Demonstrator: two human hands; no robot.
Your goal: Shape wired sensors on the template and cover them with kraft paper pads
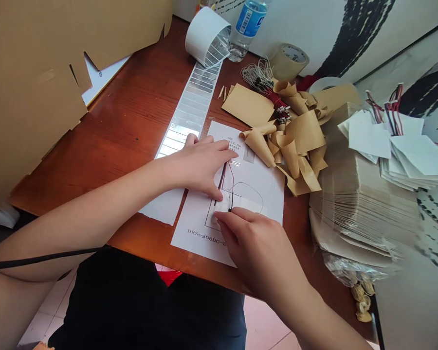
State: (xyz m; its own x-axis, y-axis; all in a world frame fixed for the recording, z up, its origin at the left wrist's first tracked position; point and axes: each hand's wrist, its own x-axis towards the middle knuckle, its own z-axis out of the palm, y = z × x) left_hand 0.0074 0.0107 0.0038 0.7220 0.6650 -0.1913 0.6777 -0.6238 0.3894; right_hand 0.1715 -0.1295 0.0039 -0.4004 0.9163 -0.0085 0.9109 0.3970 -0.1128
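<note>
A printed white sheet [193, 236] marked "DRS-206DC" lies on the table below both hands. Across it run thin red and black wires [232, 181], with a fine pale lead curving out to the right. My left hand [200, 167] lies over the upper wires, fingers spread, thumb near a small white piece [222, 206] on the sheet. At the lower end of the wires my right hand [257, 238] is closed, thumb and forefinger pinched by the black wire end. Its grip partly hides what is between the fingertips.
A label roll [208, 36] trails a strip [190, 104] left of the sheet. Curled brown paper pieces [295, 146], a wire bundle [273, 92] and packing tape [288, 61] lie right. A bottle [250, 26] stands behind. Stacked cardboard [357, 209] and white cards [419, 155] border the right.
</note>
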